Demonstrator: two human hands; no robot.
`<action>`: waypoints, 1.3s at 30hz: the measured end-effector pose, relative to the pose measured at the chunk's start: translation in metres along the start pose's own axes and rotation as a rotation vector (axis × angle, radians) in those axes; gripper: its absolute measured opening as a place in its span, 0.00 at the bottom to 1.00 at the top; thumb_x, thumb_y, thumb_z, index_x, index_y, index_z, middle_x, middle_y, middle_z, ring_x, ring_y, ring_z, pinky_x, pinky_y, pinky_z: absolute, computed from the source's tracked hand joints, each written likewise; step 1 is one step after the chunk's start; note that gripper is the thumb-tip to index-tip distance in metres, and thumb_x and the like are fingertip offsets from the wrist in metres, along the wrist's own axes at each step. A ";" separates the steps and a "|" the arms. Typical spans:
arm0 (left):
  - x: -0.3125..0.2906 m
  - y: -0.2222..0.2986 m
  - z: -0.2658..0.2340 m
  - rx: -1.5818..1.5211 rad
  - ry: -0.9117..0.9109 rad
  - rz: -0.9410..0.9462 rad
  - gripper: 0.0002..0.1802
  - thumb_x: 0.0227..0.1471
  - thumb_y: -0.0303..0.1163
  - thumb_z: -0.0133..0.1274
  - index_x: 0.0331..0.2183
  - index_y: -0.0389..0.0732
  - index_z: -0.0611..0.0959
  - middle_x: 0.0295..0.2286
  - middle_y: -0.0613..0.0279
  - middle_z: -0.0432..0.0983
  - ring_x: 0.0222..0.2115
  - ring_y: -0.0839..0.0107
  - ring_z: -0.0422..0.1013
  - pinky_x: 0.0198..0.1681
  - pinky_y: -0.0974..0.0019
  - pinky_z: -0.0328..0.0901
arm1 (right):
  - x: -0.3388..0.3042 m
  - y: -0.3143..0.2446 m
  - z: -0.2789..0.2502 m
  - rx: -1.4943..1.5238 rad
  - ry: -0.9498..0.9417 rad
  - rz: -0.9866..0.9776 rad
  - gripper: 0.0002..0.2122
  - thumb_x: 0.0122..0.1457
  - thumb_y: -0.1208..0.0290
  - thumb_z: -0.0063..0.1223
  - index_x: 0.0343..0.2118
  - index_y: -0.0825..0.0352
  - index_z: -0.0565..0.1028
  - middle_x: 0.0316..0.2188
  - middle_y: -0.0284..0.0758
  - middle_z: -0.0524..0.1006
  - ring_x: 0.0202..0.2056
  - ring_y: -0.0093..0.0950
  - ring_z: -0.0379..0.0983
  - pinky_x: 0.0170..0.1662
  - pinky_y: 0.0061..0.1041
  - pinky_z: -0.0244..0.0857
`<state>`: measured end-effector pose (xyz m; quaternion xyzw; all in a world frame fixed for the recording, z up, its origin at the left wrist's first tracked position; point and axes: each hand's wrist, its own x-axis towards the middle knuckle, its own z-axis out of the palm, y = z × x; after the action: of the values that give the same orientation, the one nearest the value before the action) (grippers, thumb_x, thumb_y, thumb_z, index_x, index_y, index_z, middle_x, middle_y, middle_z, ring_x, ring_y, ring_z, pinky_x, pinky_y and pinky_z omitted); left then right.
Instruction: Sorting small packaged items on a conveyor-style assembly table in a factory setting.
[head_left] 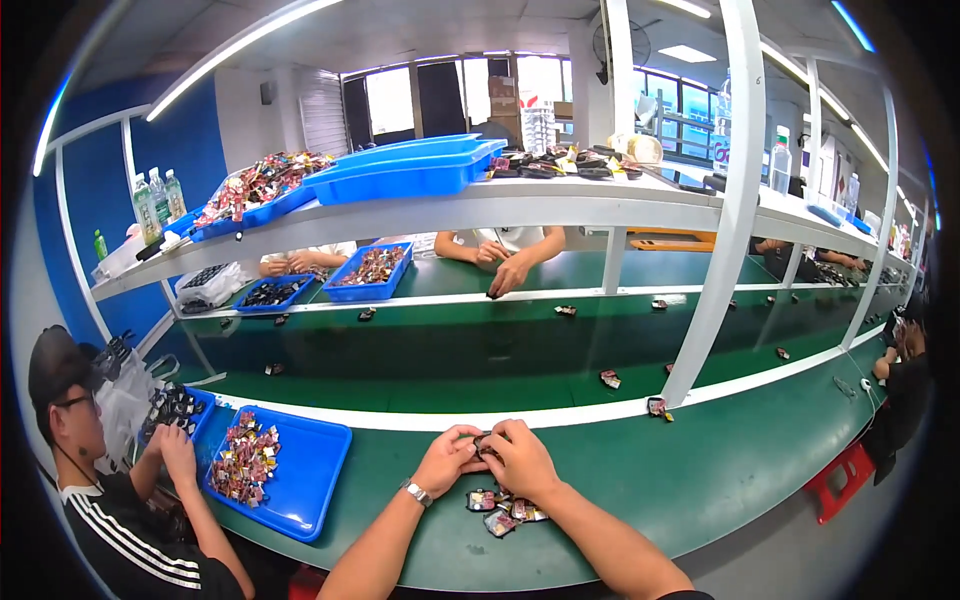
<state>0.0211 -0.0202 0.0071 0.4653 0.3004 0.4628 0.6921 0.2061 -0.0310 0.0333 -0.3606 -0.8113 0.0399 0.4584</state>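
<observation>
Little pile of small, flat red-and-silver pieces with black edges (505, 514) sits by my right wrist, probably for quick grabbing. Left hand (447, 464) and right hand (519, 462) pinch one small black piece (484, 449) between curled fingertips, likely steadying it. White rail (400, 421) beyond.

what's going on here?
A person at a green bench has a small dark part in a fingertip grip between the left hand and right hand; fingers hide most of it. A small pile of parts lies on the bench just below the hands. To the left, a blue tray holds many loose pieces, and a seated co-worker has both hands raised near it.
</observation>
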 end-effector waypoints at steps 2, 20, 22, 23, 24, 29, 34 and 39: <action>0.003 -0.002 0.000 0.024 -0.024 -0.002 0.14 0.60 0.27 0.47 0.48 0.39 0.68 0.45 0.54 0.73 0.47 0.64 0.72 0.51 0.58 0.71 | 0.000 0.001 -0.004 0.005 -0.086 0.042 0.09 0.46 0.75 0.62 0.32 0.64 0.77 0.40 0.36 0.72 0.42 0.36 0.70 0.41 0.33 0.69; 0.003 0.000 0.000 0.028 0.001 -0.009 0.12 0.61 0.25 0.45 0.47 0.37 0.70 0.45 0.53 0.72 0.44 0.66 0.73 0.49 0.61 0.72 | -0.004 0.011 -0.005 0.231 -0.110 0.153 0.05 0.51 0.73 0.59 0.31 0.63 0.81 0.47 0.33 0.73 0.51 0.35 0.66 0.52 0.31 0.65; 0.003 0.000 0.000 0.007 -0.008 -0.020 0.12 0.61 0.26 0.45 0.47 0.37 0.70 0.45 0.53 0.72 0.44 0.65 0.73 0.49 0.60 0.72 | -0.006 0.011 -0.005 0.227 -0.102 0.154 0.05 0.51 0.73 0.59 0.31 0.63 0.81 0.46 0.33 0.74 0.51 0.35 0.67 0.52 0.31 0.65; 0.003 0.000 0.000 -0.015 -0.015 -0.028 0.12 0.61 0.26 0.45 0.47 0.37 0.70 0.45 0.53 0.72 0.44 0.65 0.73 0.49 0.60 0.72 | -0.006 0.011 -0.005 0.224 -0.097 0.151 0.05 0.51 0.73 0.59 0.31 0.63 0.81 0.46 0.33 0.74 0.51 0.35 0.67 0.52 0.32 0.65; 0.003 -0.001 -0.001 -0.015 -0.015 -0.028 0.12 0.61 0.26 0.45 0.47 0.37 0.70 0.45 0.53 0.72 0.44 0.65 0.73 0.49 0.60 0.72 | -0.006 0.011 -0.004 0.224 -0.096 0.151 0.05 0.51 0.73 0.59 0.31 0.63 0.81 0.46 0.33 0.74 0.51 0.35 0.67 0.52 0.32 0.65; 0.003 -0.001 0.001 0.030 -0.013 -0.017 0.12 0.62 0.28 0.45 0.47 0.38 0.71 0.45 0.54 0.73 0.45 0.66 0.73 0.49 0.59 0.72 | -0.006 0.009 -0.003 0.195 -0.052 0.131 0.05 0.50 0.72 0.59 0.30 0.63 0.81 0.45 0.33 0.75 0.49 0.35 0.68 0.52 0.32 0.65; 0.003 -0.003 -0.001 0.061 -0.012 -0.010 0.12 0.61 0.28 0.46 0.47 0.38 0.70 0.45 0.55 0.73 0.46 0.67 0.72 0.49 0.59 0.72 | -0.007 0.007 0.002 0.166 -0.037 0.169 0.04 0.50 0.72 0.58 0.29 0.63 0.81 0.44 0.33 0.76 0.49 0.35 0.69 0.51 0.32 0.65; 0.003 -0.001 0.002 0.076 0.007 -0.022 0.13 0.61 0.28 0.46 0.47 0.38 0.70 0.45 0.56 0.73 0.46 0.66 0.72 0.49 0.59 0.71 | -0.009 0.008 0.005 0.147 -0.046 0.167 0.05 0.50 0.72 0.58 0.30 0.63 0.81 0.43 0.33 0.76 0.48 0.35 0.69 0.51 0.33 0.65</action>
<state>0.0245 -0.0185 0.0068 0.4865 0.3254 0.4450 0.6778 0.2090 -0.0295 0.0209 -0.3916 -0.7836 0.1457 0.4597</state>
